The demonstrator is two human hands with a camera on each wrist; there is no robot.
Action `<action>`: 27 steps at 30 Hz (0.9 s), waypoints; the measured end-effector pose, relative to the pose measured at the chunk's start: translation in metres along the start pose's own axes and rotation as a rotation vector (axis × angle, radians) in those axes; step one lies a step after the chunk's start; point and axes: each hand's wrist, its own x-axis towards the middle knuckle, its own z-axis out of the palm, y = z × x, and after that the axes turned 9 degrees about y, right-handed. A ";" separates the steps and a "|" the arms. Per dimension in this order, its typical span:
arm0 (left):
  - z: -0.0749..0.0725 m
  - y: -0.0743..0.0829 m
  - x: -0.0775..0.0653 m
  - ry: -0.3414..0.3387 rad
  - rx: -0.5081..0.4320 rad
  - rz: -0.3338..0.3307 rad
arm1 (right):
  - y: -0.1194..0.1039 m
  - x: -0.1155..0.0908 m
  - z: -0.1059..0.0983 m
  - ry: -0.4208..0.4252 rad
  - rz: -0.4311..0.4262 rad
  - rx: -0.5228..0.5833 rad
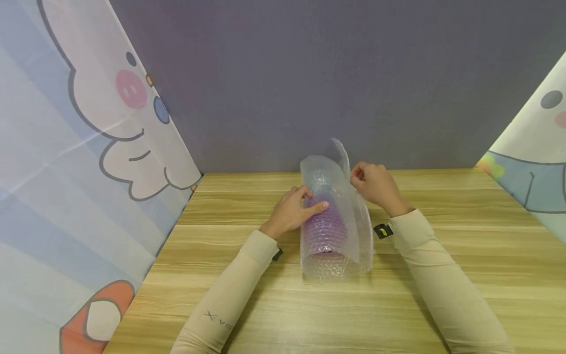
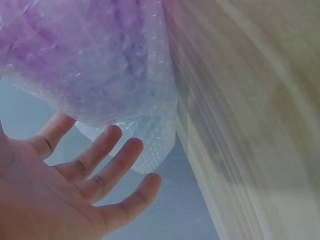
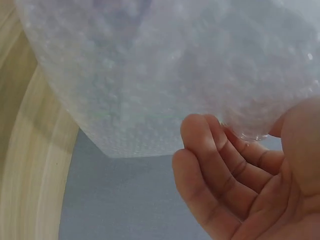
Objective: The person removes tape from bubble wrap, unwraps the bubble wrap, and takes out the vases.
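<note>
A purple-to-blue ribbed, roughly cylindrical thing (image 1: 326, 228) lies lengthwise inside a sheet of clear bubble wrap (image 1: 331, 269). The wrap curls around it, and a loose flap stands up along the right side. My left hand (image 1: 293, 210) rests on the left side of the bundle, thumb across the top. In the left wrist view, that hand's fingers (image 2: 131, 150) are spread and loosely bent beside the wrap. At the upper right, my right hand (image 1: 377, 184) pinches the flap's edge between thumb and curled fingers, as the right wrist view shows.
The bundle lies on a wood-grain table (image 1: 247, 314) that meets a grey panel (image 1: 336, 83) at the back. Cartoon-printed sheets (image 1: 88, 187) hang at the left and right sides. Beige sleeves and dark wrist straps (image 1: 382, 231) cover both forearms.
</note>
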 end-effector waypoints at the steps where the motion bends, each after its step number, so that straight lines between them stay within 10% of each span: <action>1: 0.000 0.000 0.000 -0.001 -0.001 -0.003 | 0.000 0.000 -0.001 -0.008 0.004 0.000; 15: -0.003 0.002 -0.001 0.022 0.004 -0.001 | 0.012 0.002 -0.018 -0.142 0.052 0.015; 27: -0.002 0.001 0.000 0.031 -0.072 0.171 | 0.026 0.003 -0.038 -0.331 0.101 0.071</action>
